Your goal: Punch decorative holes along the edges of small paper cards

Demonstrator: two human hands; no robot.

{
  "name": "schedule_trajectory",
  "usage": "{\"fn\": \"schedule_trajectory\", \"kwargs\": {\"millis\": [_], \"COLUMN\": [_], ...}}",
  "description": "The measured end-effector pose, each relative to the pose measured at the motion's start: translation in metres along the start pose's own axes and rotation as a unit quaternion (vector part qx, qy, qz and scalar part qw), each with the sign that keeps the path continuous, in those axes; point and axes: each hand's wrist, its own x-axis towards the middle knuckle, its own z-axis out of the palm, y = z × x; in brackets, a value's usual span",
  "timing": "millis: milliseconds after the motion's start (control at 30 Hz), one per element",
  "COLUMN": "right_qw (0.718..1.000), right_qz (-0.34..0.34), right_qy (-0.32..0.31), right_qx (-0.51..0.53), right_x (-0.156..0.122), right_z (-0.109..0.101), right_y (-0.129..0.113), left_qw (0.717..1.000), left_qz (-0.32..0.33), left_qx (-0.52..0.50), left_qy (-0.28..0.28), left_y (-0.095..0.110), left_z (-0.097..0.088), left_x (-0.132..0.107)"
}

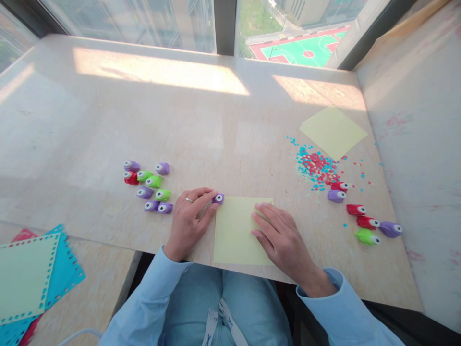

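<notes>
A pale yellow paper square (237, 230) lies at the near edge of the marble table (223, 125). My left hand (189, 221), ring on one finger, pinches a small purple paper punch (218, 198) at the sheet's top left corner. My right hand (279, 235) lies flat on the sheet's right side, fingers stretched out and together, holding nothing.
Several purple, green and red punches (149, 187) sit left of my hands; several more (367, 223) lie to the right. Red and blue confetti (317, 166) is scattered near a second yellow sheet (333, 131). Punched green, blue and red sheets (30, 274) rest on a lower surface, bottom left.
</notes>
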Motion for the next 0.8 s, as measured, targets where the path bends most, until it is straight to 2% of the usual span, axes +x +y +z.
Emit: {"fn": "schedule_trajectory", "kwargs": {"millis": [800], "right_qw": [1.000], "right_qz": [0.001], "right_qy": [0.000], "right_qx": [-0.015], "right_x": [-0.0004], "right_z": [0.0005], "right_y": [0.0000], "left_qw": [1.000], "left_qz": [-0.006], "left_qx": [0.002], "left_qy": [0.005], "left_y": [0.0010], "left_z": [0.0007], "left_x": [0.0007]}}
